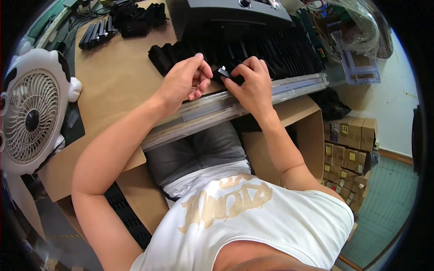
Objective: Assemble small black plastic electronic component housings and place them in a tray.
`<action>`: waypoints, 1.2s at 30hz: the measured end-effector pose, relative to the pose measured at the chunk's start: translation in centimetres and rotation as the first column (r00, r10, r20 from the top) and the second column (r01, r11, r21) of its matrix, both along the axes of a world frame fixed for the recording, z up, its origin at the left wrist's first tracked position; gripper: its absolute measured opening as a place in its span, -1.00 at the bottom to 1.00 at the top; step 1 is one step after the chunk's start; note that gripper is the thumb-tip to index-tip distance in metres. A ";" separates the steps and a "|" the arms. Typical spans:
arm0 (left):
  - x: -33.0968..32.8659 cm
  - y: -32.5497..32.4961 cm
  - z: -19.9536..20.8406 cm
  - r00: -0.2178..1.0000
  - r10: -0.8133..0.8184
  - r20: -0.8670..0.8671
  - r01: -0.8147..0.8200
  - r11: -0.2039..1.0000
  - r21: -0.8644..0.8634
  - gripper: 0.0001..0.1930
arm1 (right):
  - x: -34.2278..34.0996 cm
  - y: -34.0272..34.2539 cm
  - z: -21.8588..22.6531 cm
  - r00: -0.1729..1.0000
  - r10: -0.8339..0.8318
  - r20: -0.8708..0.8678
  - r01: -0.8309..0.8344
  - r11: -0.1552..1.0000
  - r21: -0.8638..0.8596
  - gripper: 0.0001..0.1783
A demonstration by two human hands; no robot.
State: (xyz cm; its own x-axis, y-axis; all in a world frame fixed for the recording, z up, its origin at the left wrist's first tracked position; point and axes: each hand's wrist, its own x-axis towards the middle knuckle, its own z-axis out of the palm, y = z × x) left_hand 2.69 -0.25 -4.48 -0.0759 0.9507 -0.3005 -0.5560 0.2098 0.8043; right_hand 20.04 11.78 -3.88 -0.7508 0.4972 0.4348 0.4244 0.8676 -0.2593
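My right hand (254,86) is closed, with thumb and fingers pinching a small black piece (224,72) that has a bright metal tip. Its exact kind is too small to tell. Just left of it, my left hand (189,80) has its fingers curled in toward the palm. Whatever those fingers may hold is hidden. Beyond both hands lies a long row of black parts (280,56), packed side by side along the bench. A plastic-wrapped bar (203,110) runs along the bench's near edge, below my wrists.
A grey machine (230,16) stands behind the row. Brown cardboard (117,67) covers the bench at left, with more black parts (138,20) at its far end. A white fan (34,113) stands far left. Open cardboard boxes (307,115) flank my lap; stacked cartons (348,158) stand right.
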 end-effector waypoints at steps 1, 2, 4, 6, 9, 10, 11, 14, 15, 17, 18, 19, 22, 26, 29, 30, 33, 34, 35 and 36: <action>-0.2 -0.1 -0.1 1.000 -0.009 -0.007 0.009 1.000 -0.008 -0.57 | -0.1 0.1 0.1 1.000 -0.004 0.012 0.003 1.000 0.013 -0.78; 0.0 0.2 -0.1 1.000 0.012 -0.027 -0.012 1.000 -0.014 -0.57 | 0.1 0.3 0.4 1.000 0.017 -0.008 -0.017 1.000 0.007 -0.78; 0.6 0.5 0.0 0.997 -0.003 -0.077 0.006 0.999 0.046 -0.62 | 0.5 0.3 0.9 0.999 -0.035 0.023 0.034 0.998 0.048 -0.74; 1.1 0.6 0.1 0.988 0.015 -0.155 -0.007 0.999 0.047 -0.68 | 0.2 0.1 1.0 0.999 -0.016 -0.032 0.017 1.000 0.018 -0.72; 0.5 -0.7 0.4 0.837 0.141 -0.529 -0.024 0.975 0.222 -0.78 | 0.1 -0.3 0.8 0.997 -0.004 -0.074 0.002 1.000 -0.026 -0.71; 0.4 -1.0 0.6 0.600 0.287 -0.747 0.025 0.926 0.376 -0.82 | 0.1 -0.4 0.6 0.998 0.002 -0.069 -0.005 0.999 -0.046 -0.72; 0.2 -0.9 1.1 0.307 0.436 -0.846 0.138 0.859 0.493 -0.85 | 0.0 -0.3 0.5 0.998 -0.001 -0.060 -0.002 0.998 -0.063 -0.72; -4.3 -0.9 3.6 -0.294 0.408 -0.864 0.073 0.911 0.406 -0.83 | 0.2 0.1 0.6 0.990 0.002 -0.140 -0.014 0.996 -0.087 -0.75; -6.1 -0.4 4.2 -0.312 0.199 -0.929 -0.126 0.960 0.249 -0.80 | 0.4 0.1 0.5 0.986 0.001 -0.170 -0.018 0.995 -0.100 -0.77; -10.3 0.1 5.0 -0.329 -0.106 -0.938 -0.398 0.917 0.037 -0.72 | 0.9 0.0 0.6 0.972 0.007 -0.236 -0.034 0.994 -0.108 -0.78; -12.3 0.4 4.2 -0.359 -0.184 -0.915 -0.460 0.888 0.002 -0.69 | 0.9 0.3 0.5 0.958 0.016 -0.285 -0.048 0.993 -0.104 -0.79; -13.6 0.3 3.1 -0.382 -0.211 -0.900 -0.488 0.873 0.003 -0.68 | 1.1 0.6 0.5 0.942 0.022 -0.334 -0.057 0.994 -0.097 -0.81; -18.7 -0.7 -1.6 -0.460 -0.250 -0.852 -0.449 0.893 -0.019 -0.62 | 0.8 0.7 0.4 0.881 0.034 -0.471 -0.101 0.988 -0.117 -0.84; -16.9 -0.9 -1.5 -0.471 -0.255 -0.844 -0.426 0.904 -0.035 -0.62 | 1.5 3.4 1.7 0.829 0.015 -0.560 -0.073 0.994 -0.081 -0.88; -14.1 0.1 0.7 -0.461 -0.085 -0.883 -0.347 0.934 0.090 -0.62 | 1.7 7.9 3.6 0.805 -0.122 -0.580 0.106 0.992 -0.061 -0.85; -13.6 0.2 1.3 -0.448 -0.015 -0.894 -0.333 0.931 0.151 -0.62 | 1.4 9.5 4.0 0.801 -0.127 -0.586 0.116 0.992 -0.056 -0.85; -13.8 0.5 1.2 -0.503 0.003 -0.864 -0.220 0.966 0.132 -0.59 | -0.6 13.4 4.0 0.814 -0.139 -0.564 0.233 0.968 0.097 -0.73; -13.8 0.5 1.3 -0.526 0.008 -0.850 -0.165 0.980 0.112 -0.58 | -1.2 14.2 3.7 0.831 -0.168 -0.530 0.281 0.949 0.139 -0.71; -13.8 0.5 1.4 -0.529 0.013 -0.849 -0.168 0.978 0.120 -0.58 | -1.7 14.9 3.4 0.845 -0.201 -0.496 0.327 0.927 0.182 -0.68; -13.8 0.3 1.4 -0.530 -0.026 -0.848 -0.194 0.977 0.091 -0.59 | -2.0 15.0 3.6 0.856 -0.236 -0.460 0.369 0.902 0.223 -0.66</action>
